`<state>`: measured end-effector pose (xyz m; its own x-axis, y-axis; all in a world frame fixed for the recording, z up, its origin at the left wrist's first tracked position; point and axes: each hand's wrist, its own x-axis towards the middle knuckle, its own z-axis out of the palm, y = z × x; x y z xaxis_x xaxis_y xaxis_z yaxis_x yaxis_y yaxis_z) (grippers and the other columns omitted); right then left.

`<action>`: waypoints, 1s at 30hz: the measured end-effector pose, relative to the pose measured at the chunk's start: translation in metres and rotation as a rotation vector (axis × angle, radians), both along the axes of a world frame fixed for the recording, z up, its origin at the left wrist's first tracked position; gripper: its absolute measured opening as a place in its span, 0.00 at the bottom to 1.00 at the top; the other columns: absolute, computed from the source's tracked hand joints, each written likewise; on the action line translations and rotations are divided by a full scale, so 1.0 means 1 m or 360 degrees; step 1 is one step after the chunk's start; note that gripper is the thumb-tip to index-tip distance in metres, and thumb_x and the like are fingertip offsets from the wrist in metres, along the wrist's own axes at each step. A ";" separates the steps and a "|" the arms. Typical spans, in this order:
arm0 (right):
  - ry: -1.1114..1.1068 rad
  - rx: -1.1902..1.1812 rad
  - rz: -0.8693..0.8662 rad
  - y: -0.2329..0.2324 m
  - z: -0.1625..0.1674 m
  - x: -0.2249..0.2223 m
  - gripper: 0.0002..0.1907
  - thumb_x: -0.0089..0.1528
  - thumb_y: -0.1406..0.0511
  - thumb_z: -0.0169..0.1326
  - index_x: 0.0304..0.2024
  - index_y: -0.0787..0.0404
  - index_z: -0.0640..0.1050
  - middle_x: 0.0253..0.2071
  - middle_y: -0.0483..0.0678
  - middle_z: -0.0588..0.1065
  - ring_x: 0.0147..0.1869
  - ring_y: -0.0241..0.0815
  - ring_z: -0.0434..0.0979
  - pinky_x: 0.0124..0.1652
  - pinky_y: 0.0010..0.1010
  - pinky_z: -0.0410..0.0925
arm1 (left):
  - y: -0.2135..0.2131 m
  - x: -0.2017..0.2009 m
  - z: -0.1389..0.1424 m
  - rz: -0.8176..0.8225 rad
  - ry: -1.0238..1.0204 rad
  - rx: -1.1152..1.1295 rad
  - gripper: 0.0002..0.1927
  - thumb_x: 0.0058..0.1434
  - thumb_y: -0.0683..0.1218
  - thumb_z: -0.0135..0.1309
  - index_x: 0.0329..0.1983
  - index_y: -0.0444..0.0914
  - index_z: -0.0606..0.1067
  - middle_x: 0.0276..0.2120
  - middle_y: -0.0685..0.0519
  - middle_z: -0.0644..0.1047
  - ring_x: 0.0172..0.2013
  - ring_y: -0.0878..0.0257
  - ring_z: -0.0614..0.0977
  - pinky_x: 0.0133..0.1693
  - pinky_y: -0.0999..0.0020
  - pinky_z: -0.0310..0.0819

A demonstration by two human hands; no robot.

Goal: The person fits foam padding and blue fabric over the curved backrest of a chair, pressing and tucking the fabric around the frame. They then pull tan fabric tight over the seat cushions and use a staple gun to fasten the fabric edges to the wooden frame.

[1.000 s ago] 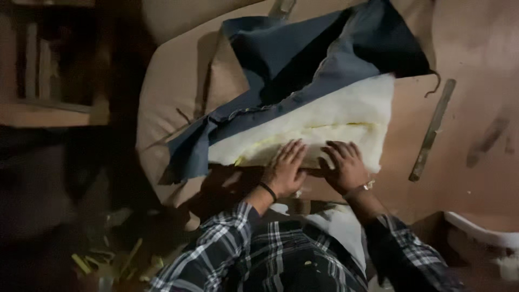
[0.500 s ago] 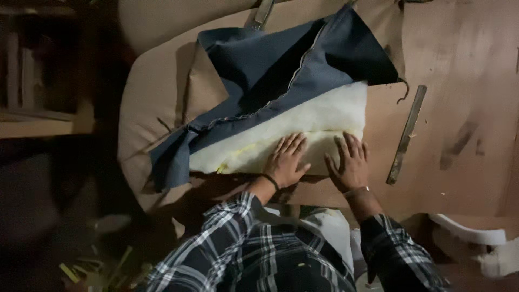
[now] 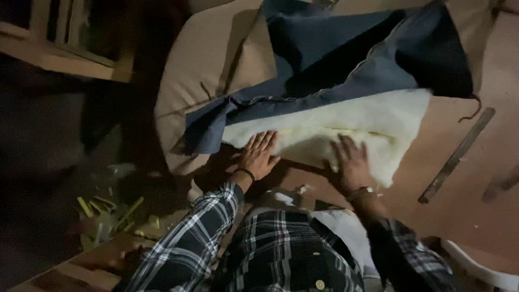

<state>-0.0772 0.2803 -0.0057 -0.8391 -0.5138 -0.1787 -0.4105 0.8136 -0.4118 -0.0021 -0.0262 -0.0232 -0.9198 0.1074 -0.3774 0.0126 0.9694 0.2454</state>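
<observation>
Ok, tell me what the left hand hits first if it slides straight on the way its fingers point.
The left hand lies flat, fingers pointing up the picture. Straight on, it likely meets the white padding at once, then the dark blue fabric lying over it.

Views: one, head-worn.
Position: above the person's chest, over the table (image 3: 476, 205).
Direction: steeply downward and forward.
Range: close, arm's reach; both hands, left hand (image 3: 260, 155) and right hand (image 3: 351, 165), low of centre.
Overlap: not applicable, single view.

The cloth (image 3: 346, 59) at the upper middle is dark blue. The padding (image 3: 346, 127) below it is cream-white. The shirt (image 3: 281, 254) at the bottom is black-and-white plaid.
</observation>
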 end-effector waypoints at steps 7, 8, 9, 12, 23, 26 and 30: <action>-0.0137 0.0177 0.0511 -0.107 -0.001 0.018 0.43 0.65 0.40 0.45 0.74 0.54 0.58 0.79 0.51 0.50 0.82 0.53 0.44 0.74 0.52 0.38 | -0.007 0.037 -0.003 0.0259 0.0317 0.0227 0.37 0.73 0.46 0.51 0.80 0.44 0.49 0.78 0.50 0.53 0.77 0.50 0.55 0.73 0.54 0.54; -0.0171 0.0230 0.0549 -0.120 0.000 0.017 0.44 0.64 0.39 0.44 0.75 0.53 0.57 0.79 0.50 0.48 0.82 0.53 0.42 0.73 0.53 0.37 | -0.009 0.038 -0.004 0.0289 0.0290 0.0270 0.39 0.70 0.45 0.52 0.80 0.42 0.49 0.77 0.47 0.53 0.75 0.48 0.55 0.72 0.53 0.55; -0.0206 0.0280 0.0589 -0.132 0.001 0.016 0.45 0.62 0.38 0.44 0.75 0.51 0.55 0.79 0.50 0.46 0.81 0.53 0.40 0.72 0.54 0.37 | -0.010 0.038 -0.005 0.0320 0.0261 0.0309 0.40 0.66 0.44 0.52 0.79 0.40 0.50 0.76 0.45 0.52 0.74 0.46 0.54 0.70 0.51 0.56; -0.0252 0.0376 0.0556 -0.155 0.004 0.014 0.48 0.62 0.36 0.43 0.76 0.50 0.52 0.79 0.48 0.43 0.82 0.52 0.37 0.72 0.57 0.35 | -0.013 0.034 -0.006 0.0414 0.0027 0.0378 0.43 0.59 0.40 0.54 0.77 0.38 0.51 0.76 0.43 0.53 0.72 0.42 0.54 0.61 0.50 0.62; 0.0151 -0.0470 0.0375 -0.101 0.006 0.031 0.24 0.63 0.61 0.57 0.61 0.57 0.73 0.64 0.52 0.71 0.70 0.56 0.67 0.72 0.56 0.53 | -0.026 0.048 -0.002 0.1078 0.0544 0.0758 0.19 0.64 0.45 0.61 0.58 0.41 0.76 0.53 0.46 0.78 0.51 0.47 0.81 0.50 0.54 0.77; 0.0151 -0.0435 0.0431 -0.102 0.010 0.038 0.20 0.62 0.62 0.58 0.57 0.55 0.77 0.57 0.51 0.74 0.64 0.56 0.71 0.69 0.56 0.57 | -0.019 0.023 -0.006 0.0954 0.0554 0.0787 0.17 0.61 0.45 0.62 0.53 0.39 0.77 0.49 0.43 0.78 0.46 0.47 0.81 0.45 0.53 0.77; 0.0054 -0.0469 0.0430 -0.110 0.014 0.042 0.18 0.60 0.63 0.58 0.54 0.54 0.78 0.56 0.51 0.75 0.63 0.54 0.72 0.68 0.56 0.59 | -0.017 0.001 -0.006 0.0832 0.0648 0.0787 0.05 0.64 0.44 0.63 0.41 0.40 0.80 0.39 0.46 0.79 0.39 0.48 0.81 0.41 0.54 0.78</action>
<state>-0.0355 0.1705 0.0084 -0.6696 -0.7419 0.0346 -0.6108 0.5235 -0.5940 -0.0014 -0.0435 -0.0291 -0.9517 -0.3060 -0.0254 -0.2302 0.6562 0.7186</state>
